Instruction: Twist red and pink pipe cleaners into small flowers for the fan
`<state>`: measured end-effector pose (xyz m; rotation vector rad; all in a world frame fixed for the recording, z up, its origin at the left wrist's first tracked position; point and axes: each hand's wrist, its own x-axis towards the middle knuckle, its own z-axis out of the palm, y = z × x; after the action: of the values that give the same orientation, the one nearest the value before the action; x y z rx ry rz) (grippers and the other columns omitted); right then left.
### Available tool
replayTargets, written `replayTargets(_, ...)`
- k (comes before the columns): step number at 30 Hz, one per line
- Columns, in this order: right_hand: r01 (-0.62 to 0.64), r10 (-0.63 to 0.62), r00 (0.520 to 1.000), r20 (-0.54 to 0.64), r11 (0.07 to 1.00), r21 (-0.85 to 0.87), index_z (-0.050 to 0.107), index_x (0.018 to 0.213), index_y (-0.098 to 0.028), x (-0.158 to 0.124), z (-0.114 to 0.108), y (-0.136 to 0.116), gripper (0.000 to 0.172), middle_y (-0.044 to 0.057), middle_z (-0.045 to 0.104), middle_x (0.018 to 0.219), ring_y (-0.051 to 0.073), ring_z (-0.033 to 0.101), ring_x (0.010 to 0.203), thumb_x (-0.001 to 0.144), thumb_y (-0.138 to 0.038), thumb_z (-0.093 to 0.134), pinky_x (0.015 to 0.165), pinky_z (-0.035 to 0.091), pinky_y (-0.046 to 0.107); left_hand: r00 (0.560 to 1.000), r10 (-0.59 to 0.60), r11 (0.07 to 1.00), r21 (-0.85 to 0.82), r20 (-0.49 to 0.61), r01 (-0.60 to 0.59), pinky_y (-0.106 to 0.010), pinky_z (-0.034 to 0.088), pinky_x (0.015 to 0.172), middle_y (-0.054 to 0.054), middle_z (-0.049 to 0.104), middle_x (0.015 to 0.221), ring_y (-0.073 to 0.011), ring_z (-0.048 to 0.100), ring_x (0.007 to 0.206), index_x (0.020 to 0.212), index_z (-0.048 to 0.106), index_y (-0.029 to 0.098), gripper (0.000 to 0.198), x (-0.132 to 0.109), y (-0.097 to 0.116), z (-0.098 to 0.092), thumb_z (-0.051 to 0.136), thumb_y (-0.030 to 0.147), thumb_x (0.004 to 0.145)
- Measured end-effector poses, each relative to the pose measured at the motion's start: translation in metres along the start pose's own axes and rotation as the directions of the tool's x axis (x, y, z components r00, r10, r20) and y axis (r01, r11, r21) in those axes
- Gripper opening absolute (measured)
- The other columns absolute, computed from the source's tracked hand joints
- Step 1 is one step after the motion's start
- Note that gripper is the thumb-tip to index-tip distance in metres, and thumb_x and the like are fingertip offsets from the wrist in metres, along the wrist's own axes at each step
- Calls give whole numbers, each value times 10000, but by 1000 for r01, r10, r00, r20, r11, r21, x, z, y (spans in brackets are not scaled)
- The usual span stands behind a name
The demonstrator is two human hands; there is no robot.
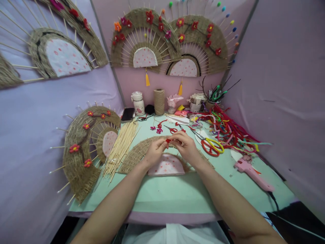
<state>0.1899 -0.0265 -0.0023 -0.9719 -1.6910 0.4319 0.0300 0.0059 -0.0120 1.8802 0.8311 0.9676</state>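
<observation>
My left hand (156, 151) and my right hand (186, 145) meet over the table, each with thumb and fingers pinched. Between their fingertips is a small red pipe cleaner piece (168, 141), mostly covered by the fingers. Below them lies a half-round woven twine fan (134, 153) with a white, red-dotted fabric centre (166, 165). Just beyond the hands are small red-handled scissors (173, 130) and magenta pipe cleaner flowers (159, 129). Larger scissors with yellow and red handles (213, 146) rest to the right of my right hand.
Thin wooden sticks (122, 145) lie left, beside a finished flowered fan (81, 149). A heap of coloured pipe cleaners (228, 130) and a corded pink glue gun (254, 174) are on the right. A twine spool (159, 101), white bottle (137, 102) and phone (128, 114) stand or lie at the back.
</observation>
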Motion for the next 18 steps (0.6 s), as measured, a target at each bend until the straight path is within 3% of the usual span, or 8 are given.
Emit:
replayTargets(7,249,-237,967,95,957,-147,651,876,-220,7,-8,3,111,52,630,827,176,547,805,863,-210,541,758,440,350,985,-106,973,-190,134,131,-229,270,543,38,372,593,-102,333,560,688,508,154,313,2,-2,-2,455,425,835)
replayTargets(18,248,-227,966,127,951,-183,632,824,-212,6,-11,9,126,43,638,788,170,558,778,879,-235,521,742,444,340,977,-107,973,-183,183,141,-226,246,538,42,357,587,-93,306,547,678,491,154,341,1,-2,-4,448,454,835)
